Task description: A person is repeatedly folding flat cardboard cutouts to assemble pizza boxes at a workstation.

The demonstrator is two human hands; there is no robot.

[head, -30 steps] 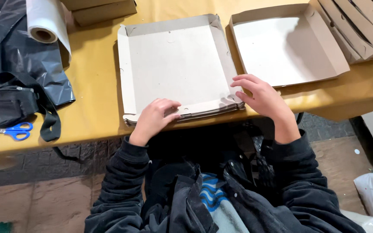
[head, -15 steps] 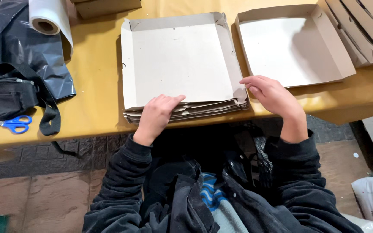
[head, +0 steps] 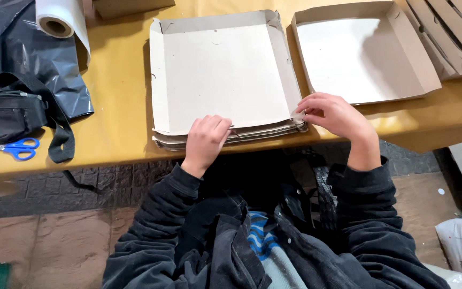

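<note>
Grey cardboard box blank [head: 220, 75], flat w/ low raised side flaps, lies on top of a stack of similar blanks [head: 231, 136] at the near edge of the yellow surface [head: 118, 107], right in front of the person. Left hand [head: 205, 140] rests palm down on the near edge of the top blank, approx. mid-width; fingers curled over the edge and pressing on it, thumb side tucked, so its grip is closed loosely on the near flap. Right hand [head: 333, 115] is at the near right corner of the same blank; thumb and forefinger pinch the small corner tab there, other fingers bent above it. Both forearms in dark sleeves come up from the bottom of the view.

Just right of the stack, not touching it as far as I can tell, sits a finished shallow box tray [head: 364, 59], walls up, pale inside. Further right, at the top corner, more folded boxes [head: 450, 32] lean in a row. Left part of the surface: black plastic sheet [head: 33, 59] crumpled, a roll of clear film [head: 60, 21] on it near the top edge, a black pouch w/ strap [head: 12, 109] in front, blue-handled scissors [head: 14, 149] beside the strap at the near edge. Brown cardboard piece [head: 129, 6] at the top, behind the blank. Floor below is dark paving.
</note>
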